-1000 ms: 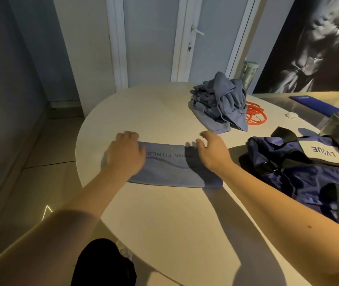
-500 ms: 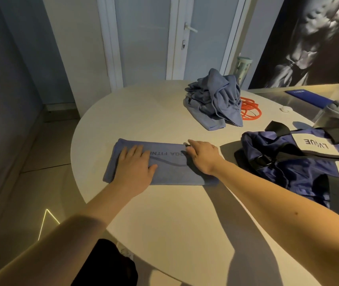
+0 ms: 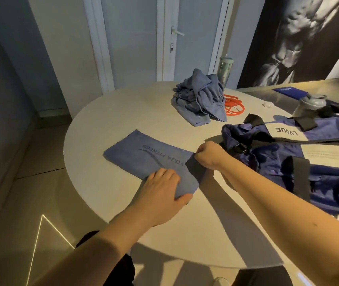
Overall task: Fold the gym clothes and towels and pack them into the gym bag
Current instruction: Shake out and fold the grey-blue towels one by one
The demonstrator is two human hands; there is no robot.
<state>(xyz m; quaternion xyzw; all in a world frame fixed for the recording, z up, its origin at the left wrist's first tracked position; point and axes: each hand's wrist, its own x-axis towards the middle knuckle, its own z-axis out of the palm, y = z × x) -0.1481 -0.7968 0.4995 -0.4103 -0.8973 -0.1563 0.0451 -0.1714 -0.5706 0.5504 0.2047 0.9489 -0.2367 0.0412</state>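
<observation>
Head camera: fingers of left hand [image 3: 161, 191] and right hand [image 3: 207, 154] pinch corners of the towel [image 3: 143, 154].

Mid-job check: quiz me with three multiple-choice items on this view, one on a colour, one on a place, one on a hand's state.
1. The folded towel is: A blue; B red; C white.
2. The orange cord lies: A on the towel; B beside the clothes pile; C under the towel.
3. The right hand: A lies open, holding nothing; B is out of view; C pinches the towel.
Answers: A, its cloth shows blue; B, it lies on the table at the pile's right side; C, curled fingers pinch the towel's far corner.
</observation>
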